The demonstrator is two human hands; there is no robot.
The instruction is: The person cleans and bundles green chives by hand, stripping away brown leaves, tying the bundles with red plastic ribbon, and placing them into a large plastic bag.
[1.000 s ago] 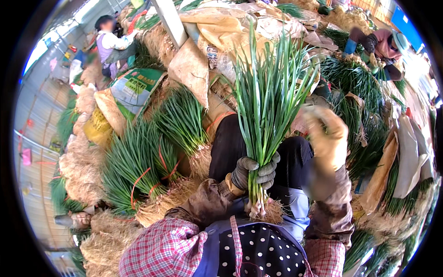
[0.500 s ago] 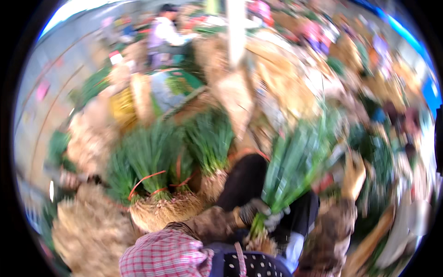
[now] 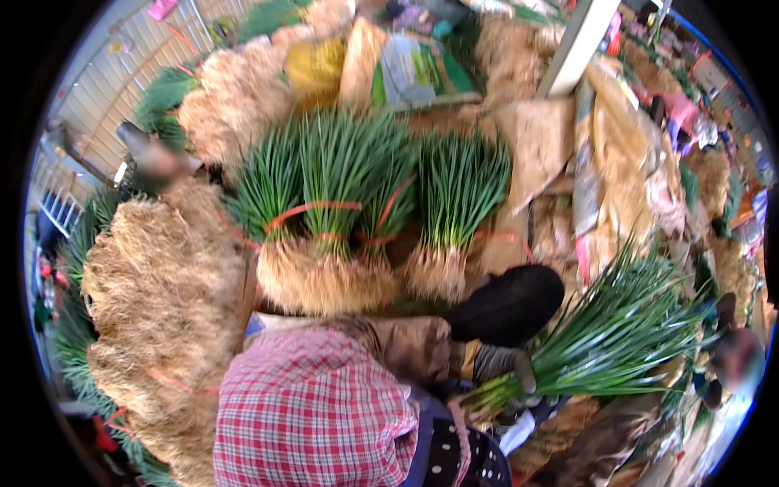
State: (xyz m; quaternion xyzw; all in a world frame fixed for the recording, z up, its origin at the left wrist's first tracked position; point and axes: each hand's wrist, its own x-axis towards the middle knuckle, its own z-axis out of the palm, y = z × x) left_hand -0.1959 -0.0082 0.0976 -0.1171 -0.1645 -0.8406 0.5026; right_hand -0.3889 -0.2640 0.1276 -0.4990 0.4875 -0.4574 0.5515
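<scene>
My left hand [image 3: 501, 365], in a grey glove, is closed around the lower stalks of a loose bunch of green onions [image 3: 617, 333]. The bunch lies slanted over my lap, with its leaves fanning to the right. My right arm's brown sleeve [image 3: 604, 442] reaches up from the lower right; its hand is mostly hidden behind the leaves, so its fingers do not show. Ahead stand tied bundles of green onions [image 3: 337, 174], upright, with orange bands and tan roots downward. Close to their right is another upright bundle [image 3: 458, 195].
A large heap of roots-out onions [image 3: 158, 325] lies at the left. Beyond the bundles are a yellow sack [image 3: 316, 69], a green printed sack [image 3: 422, 69] and a white post [image 3: 572, 49]. Brown sacking [image 3: 617, 154] lies at the right. My dark knee [image 3: 511, 304] sits ahead of my left hand.
The view has swung left and downward. The held bunch has tipped from nearly upright to slanting right. My right hand, seen raised beside the leaves before, is now mostly hidden.
</scene>
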